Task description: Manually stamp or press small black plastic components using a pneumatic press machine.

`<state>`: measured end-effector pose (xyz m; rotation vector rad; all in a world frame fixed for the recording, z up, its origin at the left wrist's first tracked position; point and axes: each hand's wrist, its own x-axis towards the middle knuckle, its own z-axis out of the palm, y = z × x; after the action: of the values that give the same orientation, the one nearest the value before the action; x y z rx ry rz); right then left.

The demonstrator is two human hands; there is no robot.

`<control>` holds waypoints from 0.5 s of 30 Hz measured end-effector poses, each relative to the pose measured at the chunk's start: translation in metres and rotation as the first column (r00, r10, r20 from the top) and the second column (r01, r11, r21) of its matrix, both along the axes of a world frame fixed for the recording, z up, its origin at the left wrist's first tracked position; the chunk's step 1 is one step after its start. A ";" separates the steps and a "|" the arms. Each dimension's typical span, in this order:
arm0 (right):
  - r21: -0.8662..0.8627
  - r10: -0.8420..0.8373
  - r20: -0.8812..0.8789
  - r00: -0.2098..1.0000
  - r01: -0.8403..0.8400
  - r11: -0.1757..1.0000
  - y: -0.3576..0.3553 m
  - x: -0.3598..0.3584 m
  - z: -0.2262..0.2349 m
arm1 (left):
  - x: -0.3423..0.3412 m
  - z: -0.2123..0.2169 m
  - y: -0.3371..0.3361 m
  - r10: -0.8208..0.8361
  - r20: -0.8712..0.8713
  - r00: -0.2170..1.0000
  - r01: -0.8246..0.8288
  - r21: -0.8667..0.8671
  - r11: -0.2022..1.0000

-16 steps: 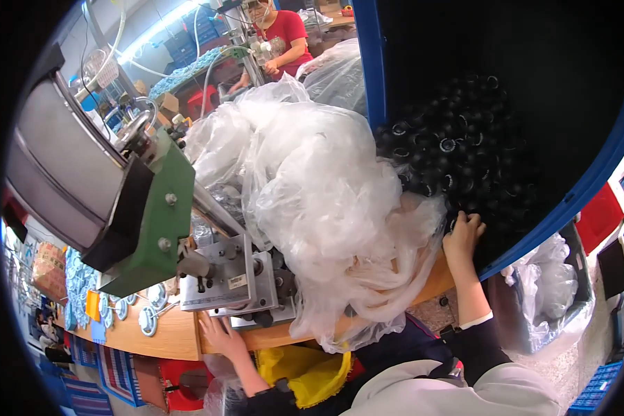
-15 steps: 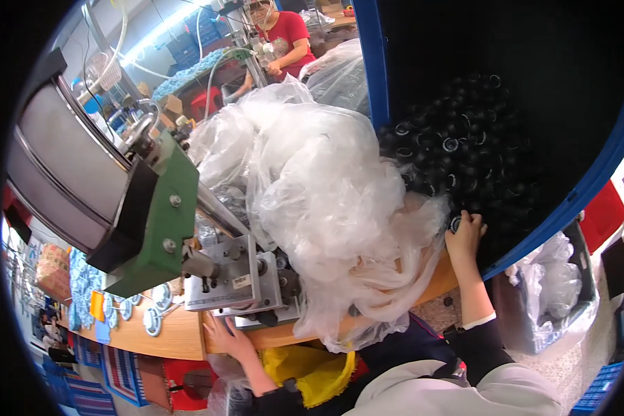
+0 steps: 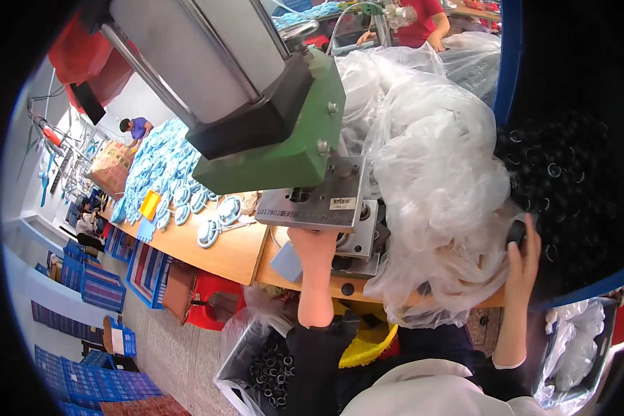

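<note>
Green press (image 3: 284,149) looms, clear plastic (image 3: 437,152) heaped to its right!
Left hand (image 3: 315,244) under the press, fingers hidden, can't tell its grip; right hand (image 3: 523,262), well right of the press, thumb and fingers clamped on a small black piece (image 3: 516,232)!

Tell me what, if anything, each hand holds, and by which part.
The right hand holds a small black round piece, thumb and fingers at its outer edge. The left hand reaches under the metal plate, fingers hidden: cannot tell.
</note>
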<state>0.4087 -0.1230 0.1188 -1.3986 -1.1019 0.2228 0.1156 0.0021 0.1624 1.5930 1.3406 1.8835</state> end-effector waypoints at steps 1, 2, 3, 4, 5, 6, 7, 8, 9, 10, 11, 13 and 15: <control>0.001 0.082 -0.012 0.997 -0.082 0.997 0.000 -0.010 -0.002 | 0.001 -0.008 0.003 -0.015 0.012 1.000 0.015 -0.009 1.000; -0.011 0.119 -0.080 0.990 -0.120 0.993 0.002 -0.024 -0.007 | 0.001 -0.016 0.005 -0.046 -0.079 0.996 0.035 -0.139 0.990; -0.008 0.165 -0.155 0.974 -0.168 0.986 0.005 -0.037 -0.010 | 0.001 -0.017 0.003 -0.080 -0.173 0.982 0.034 -0.256 0.966; -0.025 0.258 -0.159 0.953 -0.265 0.964 0.008 -0.048 -0.010 | 0.000 -0.026 0.003 -0.080 -0.174 0.981 0.034 -0.253 0.967; -0.036 0.361 -0.171 0.917 -0.372 0.928 0.010 -0.063 -0.009 | -0.008 -0.040 0.002 -0.002 -0.296 0.955 -0.055 -0.185 0.981; -0.044 0.421 -0.134 0.897 -0.430 0.902 0.013 -0.077 -0.003 | -0.011 -0.048 0.001 0.073 -0.404 0.912 -0.126 -0.106 0.986; -0.055 0.480 -0.097 0.872 -0.486 0.872 0.016 -0.092 0.004 | -0.012 -0.054 -0.004 0.079 -0.408 0.910 -0.128 -0.096 0.987; -0.048 0.483 -0.099 0.870 -0.489 0.871 0.021 -0.106 0.008 | -0.012 -0.060 -0.010 0.149 -0.312 0.939 -0.180 -0.073 0.981; -0.076 0.538 -0.036 0.842 -0.539 0.839 0.026 -0.114 0.014 | -0.010 -0.064 -0.019 0.209 -0.206 0.956 -0.225 -0.054 0.973; -0.109 0.592 0.023 0.806 -0.586 0.803 0.032 -0.122 0.019 | -0.013 -0.069 -0.031 0.228 -0.196 0.954 -0.236 -0.018 0.972; -0.102 0.596 0.019 0.803 -0.591 0.800 0.040 -0.133 0.018 | -0.022 -0.076 -0.047 0.254 -0.189 0.949 -0.256 0.016 0.967; -0.036 0.584 0.118 0.803 -0.584 0.811 0.059 -0.148 0.015 | -0.042 -0.099 -0.083 0.334 -0.073 0.940 -0.341 -0.119 0.933; -0.106 0.600 0.071 0.797 -0.592 0.799 0.073 -0.163 0.025 | -0.082 -0.130 -0.121 0.500 -0.144 0.854 -0.519 -0.179 0.836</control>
<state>0.2453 -0.0497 0.1438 -1.0954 -1.6207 0.6643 0.0340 -0.1186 0.0329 1.3106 2.1007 1.8652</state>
